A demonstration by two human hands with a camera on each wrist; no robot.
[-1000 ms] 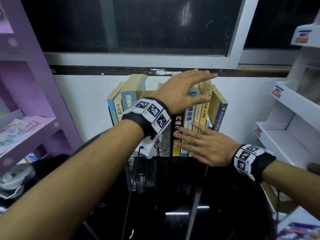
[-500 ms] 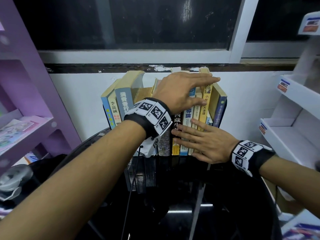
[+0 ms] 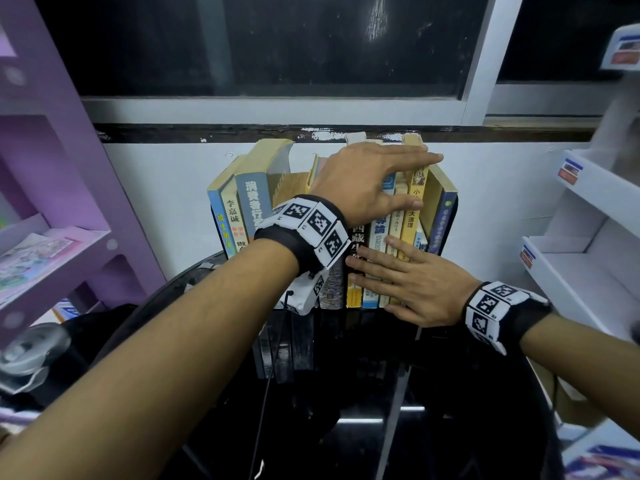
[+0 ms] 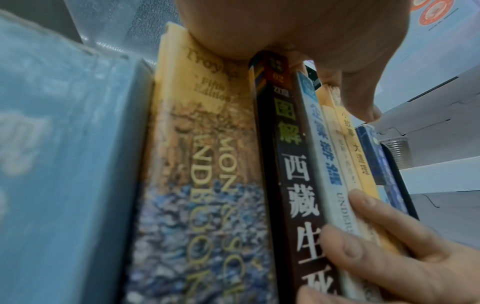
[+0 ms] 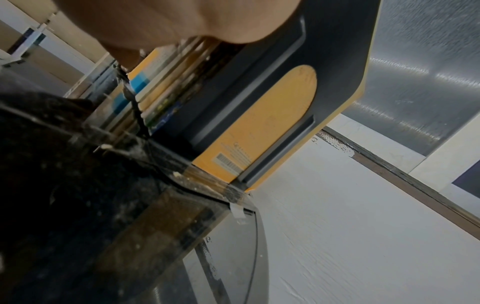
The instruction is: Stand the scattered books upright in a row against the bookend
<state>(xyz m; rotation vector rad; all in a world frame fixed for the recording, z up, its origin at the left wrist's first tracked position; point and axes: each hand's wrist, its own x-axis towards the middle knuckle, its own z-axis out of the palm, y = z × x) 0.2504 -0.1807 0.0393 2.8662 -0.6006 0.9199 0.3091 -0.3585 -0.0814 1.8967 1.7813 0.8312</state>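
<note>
Yellowed book tops now sit under your left hand (image 3: 367, 181), which has sunk lower onto the row of books (image 3: 377, 237) than a moment ago; its fingers lie flat, gripping nothing. Your right hand (image 3: 412, 289), hardly moved, presses spread fingers on the spines. The row stands upright against the black bookend (image 5: 335, 61) at the right.

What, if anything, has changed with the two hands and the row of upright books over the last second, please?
Very little. The left hand settled slightly lower on the tops of the upright books, its straight fingers reaching toward the black metal bookend at the right. The right hand stayed flat against the lower spines. Nothing was taken hold of or let go; the row, including the leaning blue and cream books at the left, kept its place.
</note>
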